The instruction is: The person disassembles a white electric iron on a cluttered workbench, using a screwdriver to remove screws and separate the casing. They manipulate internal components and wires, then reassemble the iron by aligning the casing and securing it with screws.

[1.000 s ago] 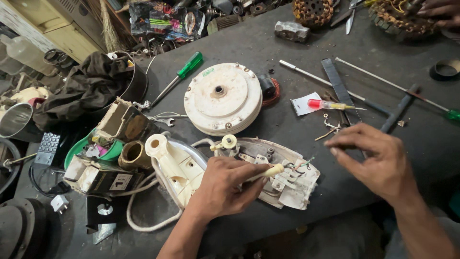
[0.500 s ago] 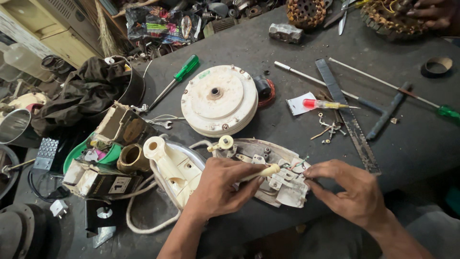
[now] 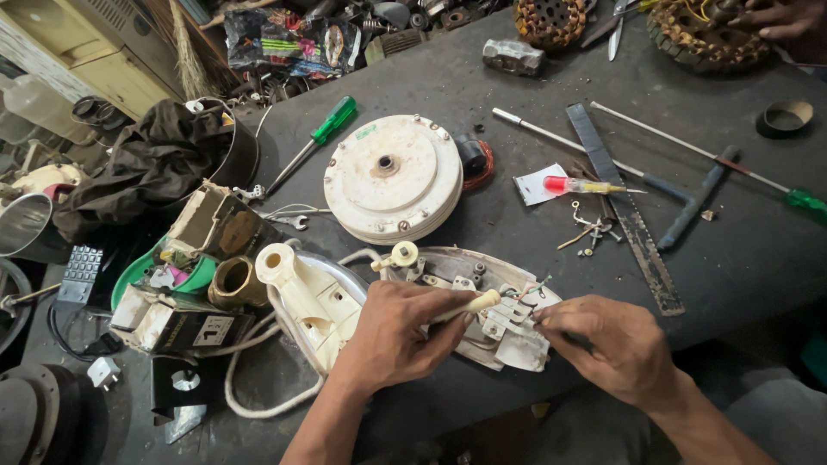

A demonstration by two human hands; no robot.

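At table's near edge: left hand (image 3: pixel 392 331) fingers closed round cream-handled tool (image 3: pixel 469 306); right hand (image 3: pixel 616 344) fingers pinching wires on opened electric iron (image 3: pixel 482 314); white paper slip (image 3: pixel 536 185) beyond, under red-handled tester screwdriver (image 3: pixel 586 185).

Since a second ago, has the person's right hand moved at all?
Yes. The right hand left the dark table near the small loose hardware and came toward the person, to the wired end of the opened iron.

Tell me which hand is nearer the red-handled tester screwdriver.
Right. The right hand lies below the red-handled tester screwdriver, at the iron's wiring; the left hand lies farther, down-left, holding a cream-handled tool.
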